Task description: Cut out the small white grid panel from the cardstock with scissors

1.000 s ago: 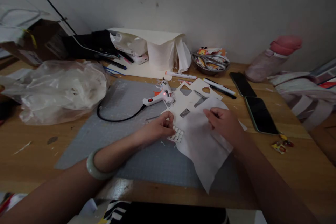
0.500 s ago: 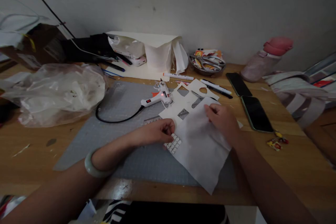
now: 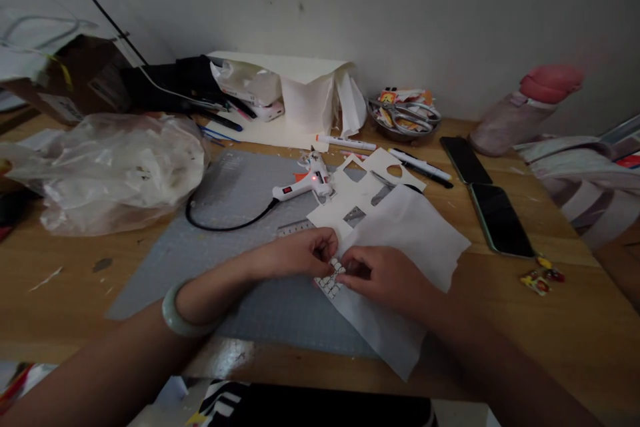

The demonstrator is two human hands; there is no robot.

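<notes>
A thin white sheet of paper (image 3: 420, 233) slants across the cutting mat, its upper part over white card with cut-out shapes (image 3: 345, 193). At its left corner is a small patch of black-outlined, stone-like shapes (image 3: 330, 285). My left hand (image 3: 313, 253) pinches that corner from the left, wearing a pale bangle on its wrist. My right hand (image 3: 383, 273) is closed at the patch's right side, thumb and forefinger against it. The fingertips of both hands nearly meet, hiding part of the patch. Whether the patch is drawn on the sheet or separate, I cannot tell.
A white glue gun (image 3: 305, 183) with a lit red light lies on the grey mat (image 3: 240, 187), near a ruler (image 3: 293, 227). Plastic bags (image 3: 120, 167) are at left. Phones (image 3: 501, 220), a pink-capped bottle (image 3: 515, 113) and a bowl with scissors (image 3: 405, 120) stand around.
My right hand has let go of the sheet's upper edge and come down left to the patterned patch. The sheet's right side now lies spread out. My left hand has stayed at the corner.
</notes>
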